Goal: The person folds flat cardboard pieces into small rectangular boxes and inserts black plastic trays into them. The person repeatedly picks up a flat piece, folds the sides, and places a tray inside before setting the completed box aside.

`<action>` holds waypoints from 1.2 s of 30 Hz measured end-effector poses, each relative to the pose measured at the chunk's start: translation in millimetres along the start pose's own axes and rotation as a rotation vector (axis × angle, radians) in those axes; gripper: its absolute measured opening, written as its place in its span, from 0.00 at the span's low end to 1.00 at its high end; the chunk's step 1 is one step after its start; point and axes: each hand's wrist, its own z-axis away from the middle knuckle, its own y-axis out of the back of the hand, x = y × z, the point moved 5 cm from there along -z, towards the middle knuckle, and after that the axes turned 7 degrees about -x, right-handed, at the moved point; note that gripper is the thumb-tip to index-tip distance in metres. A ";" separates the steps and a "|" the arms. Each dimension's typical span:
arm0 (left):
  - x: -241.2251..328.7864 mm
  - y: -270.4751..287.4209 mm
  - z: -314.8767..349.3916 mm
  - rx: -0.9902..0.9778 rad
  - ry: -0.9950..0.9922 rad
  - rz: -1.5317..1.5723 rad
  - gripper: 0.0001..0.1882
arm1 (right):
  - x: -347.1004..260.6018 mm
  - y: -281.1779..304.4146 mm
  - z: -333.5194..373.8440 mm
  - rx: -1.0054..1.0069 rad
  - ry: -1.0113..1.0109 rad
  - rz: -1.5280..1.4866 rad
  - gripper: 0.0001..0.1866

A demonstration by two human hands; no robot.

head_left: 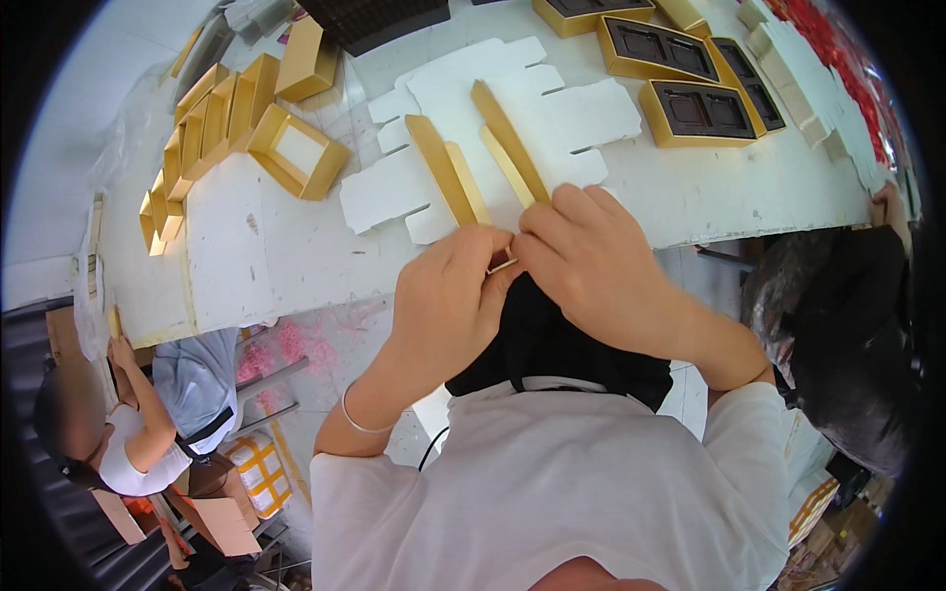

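Note:
A partly folded gold cardboard box [516, 148] lies in front of me, its long side walls standing up. Beneath it are flat white box blanks [596, 116] with slotted flaps, spread on the table. At the box's near end, by the table's front edge, my left hand [445, 295] pinches the cardboard between thumb and fingers. My right hand [593, 264] grips the same end from the other side, its fingers curled and nearly touching the left ones. The hands partly cover this end.
Folded gold boxes [299, 150] stand at the left of the white table [315, 251]. Gold boxes with dark inserts [702, 110] sit at the far right, near more stacked blanks [803, 84]. Dark trays [379, 18] are piled at the back. A co-worker [148, 433] works at left, another person's hand [892, 209] at right.

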 end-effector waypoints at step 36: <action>2.2 55.8 -27.3 -0.161 -0.206 -0.716 0.09 | 80.1 27.3 16.5 0.117 -0.001 -0.224 0.09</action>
